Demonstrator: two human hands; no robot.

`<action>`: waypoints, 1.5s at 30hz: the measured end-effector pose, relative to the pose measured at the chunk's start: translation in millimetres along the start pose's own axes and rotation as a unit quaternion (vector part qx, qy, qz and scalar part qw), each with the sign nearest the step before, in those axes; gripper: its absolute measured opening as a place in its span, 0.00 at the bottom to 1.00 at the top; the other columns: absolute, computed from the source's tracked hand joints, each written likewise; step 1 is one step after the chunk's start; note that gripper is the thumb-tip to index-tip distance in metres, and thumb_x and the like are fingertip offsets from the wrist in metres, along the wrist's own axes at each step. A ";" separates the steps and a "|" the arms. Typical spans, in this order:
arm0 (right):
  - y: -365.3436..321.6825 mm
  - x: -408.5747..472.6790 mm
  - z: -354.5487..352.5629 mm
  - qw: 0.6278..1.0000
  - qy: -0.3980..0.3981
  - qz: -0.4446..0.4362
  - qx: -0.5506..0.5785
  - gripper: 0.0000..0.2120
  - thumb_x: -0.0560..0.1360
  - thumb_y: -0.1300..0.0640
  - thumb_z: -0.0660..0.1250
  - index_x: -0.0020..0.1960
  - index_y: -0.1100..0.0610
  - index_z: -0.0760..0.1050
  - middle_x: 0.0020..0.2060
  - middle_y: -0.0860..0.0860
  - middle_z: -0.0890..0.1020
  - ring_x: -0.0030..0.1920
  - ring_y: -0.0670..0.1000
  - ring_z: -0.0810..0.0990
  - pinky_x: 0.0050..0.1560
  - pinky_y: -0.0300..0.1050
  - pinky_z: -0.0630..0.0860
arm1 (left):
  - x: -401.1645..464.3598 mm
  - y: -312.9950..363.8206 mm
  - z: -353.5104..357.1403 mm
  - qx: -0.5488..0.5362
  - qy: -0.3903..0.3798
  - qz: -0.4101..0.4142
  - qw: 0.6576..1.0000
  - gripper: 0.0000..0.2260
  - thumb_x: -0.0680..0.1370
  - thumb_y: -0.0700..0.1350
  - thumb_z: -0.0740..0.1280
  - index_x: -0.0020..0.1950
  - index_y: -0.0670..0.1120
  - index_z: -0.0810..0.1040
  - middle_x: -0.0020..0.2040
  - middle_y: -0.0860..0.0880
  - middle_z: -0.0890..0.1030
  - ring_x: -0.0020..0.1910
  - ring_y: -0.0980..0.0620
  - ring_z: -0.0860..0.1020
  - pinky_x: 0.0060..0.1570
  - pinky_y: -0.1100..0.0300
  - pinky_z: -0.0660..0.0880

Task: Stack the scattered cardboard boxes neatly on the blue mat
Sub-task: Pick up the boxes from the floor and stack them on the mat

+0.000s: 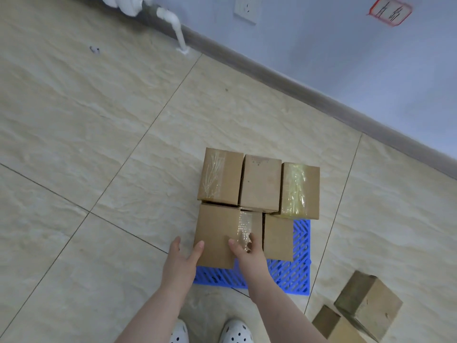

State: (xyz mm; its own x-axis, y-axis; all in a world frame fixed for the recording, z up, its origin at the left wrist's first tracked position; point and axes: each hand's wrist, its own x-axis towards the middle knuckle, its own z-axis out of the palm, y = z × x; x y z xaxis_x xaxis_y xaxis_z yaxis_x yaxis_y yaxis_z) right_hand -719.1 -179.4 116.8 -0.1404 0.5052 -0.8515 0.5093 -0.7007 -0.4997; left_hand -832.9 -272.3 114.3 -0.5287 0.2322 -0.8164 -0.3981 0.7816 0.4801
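A blue slatted mat (291, 276) lies on the tiled floor. Three taped cardboard boxes stand in a row at its far side: left (220, 177), middle (261, 183), right (300, 190). In front of them sit a larger taped box (217, 233) and a smaller box (278, 237) beside it. My left hand (181, 258) presses its fingers against the larger box's left side. My right hand (247, 248) rests on that box's top near the tape, fingers spread. Two loose boxes (368, 303) (329, 325) lie on the floor at lower right.
A grey skirting board (296, 82) and pale blue wall run diagonally behind. A white pipe (176, 28) enters the floor at upper left. A wall socket (247, 7) sits above. My white spotted shoes (237, 332) stand just before the mat.
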 end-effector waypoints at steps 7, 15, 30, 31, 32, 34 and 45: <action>-48.6 -98.2 -58.6 0.997 0.065 -0.037 0.010 0.40 0.74 0.48 0.70 0.79 0.54 0.53 0.76 0.55 0.61 0.74 0.55 0.63 0.70 0.54 0.65 | -85.1 55.2 -51.1 -0.033 0.059 0.017 0.998 0.32 0.76 0.51 0.69 0.76 0.43 0.62 0.73 0.39 0.67 0.71 0.43 0.68 0.67 0.53 0.62; -133.9 -280.4 -116.7 0.983 0.104 -0.119 0.089 0.36 0.74 0.54 0.72 0.77 0.58 0.59 0.73 0.59 0.66 0.73 0.55 0.65 0.71 0.50 0.63 | -262.4 160.6 -83.6 -0.067 -0.005 0.102 0.993 0.29 0.75 0.45 0.70 0.73 0.38 0.66 0.70 0.36 0.71 0.70 0.43 0.70 0.67 0.55 0.62; -72.4 -543.3 -206.1 0.951 0.173 -0.145 0.212 0.32 0.76 0.50 0.69 0.75 0.57 0.62 0.68 0.57 0.71 0.60 0.53 0.72 0.64 0.47 0.68 | -526.8 143.0 -55.6 0.042 -0.237 0.205 0.949 0.21 0.77 0.53 0.68 0.65 0.43 0.73 0.64 0.46 0.77 0.64 0.47 0.73 0.53 0.58 0.73; -61.2 -544.7 -217.3 0.947 0.185 -0.139 0.221 0.32 0.75 0.50 0.70 0.74 0.58 0.62 0.68 0.58 0.71 0.61 0.53 0.73 0.66 0.48 0.69 | -533.1 136.6 -47.4 0.055 -0.253 0.201 0.945 0.20 0.77 0.52 0.67 0.65 0.43 0.73 0.63 0.46 0.77 0.63 0.48 0.73 0.49 0.60 0.72; -50.4 -546.8 -228.7 0.944 0.197 -0.132 0.227 0.33 0.75 0.49 0.70 0.74 0.58 0.62 0.68 0.58 0.71 0.63 0.54 0.73 0.67 0.50 0.69 | -538.2 130.1 -38.1 0.071 -0.265 0.197 0.941 0.21 0.77 0.51 0.67 0.66 0.42 0.73 0.63 0.46 0.76 0.63 0.48 0.73 0.49 0.60 0.72; -29.8 -553.5 -251.2 0.942 0.216 -0.113 0.233 0.32 0.75 0.50 0.70 0.74 0.59 0.62 0.69 0.59 0.71 0.66 0.57 0.72 0.67 0.51 0.69 | -546.2 116.3 -19.1 0.106 -0.287 0.194 0.932 0.24 0.77 0.53 0.68 0.68 0.42 0.72 0.65 0.46 0.76 0.65 0.48 0.73 0.59 0.56 0.70; 71.2 -548.1 -425.8 0.950 0.206 -0.056 0.228 0.32 0.75 0.48 0.70 0.74 0.58 0.63 0.70 0.58 0.69 0.68 0.57 0.69 0.70 0.57 0.66 | -599.7 46.5 146.2 0.109 -0.286 0.132 0.943 0.22 0.76 0.51 0.69 0.67 0.42 0.73 0.62 0.44 0.78 0.58 0.47 0.75 0.53 0.56 0.70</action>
State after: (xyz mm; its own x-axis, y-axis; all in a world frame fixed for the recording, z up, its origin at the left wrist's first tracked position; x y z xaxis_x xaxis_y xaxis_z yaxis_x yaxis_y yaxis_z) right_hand -244.4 -291.7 615.5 0.2210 0.6774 -0.7016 0.0764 -0.7292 -0.6800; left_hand -424.8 -290.6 579.4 -0.0712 0.6614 -0.7466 -0.1122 0.7385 0.6649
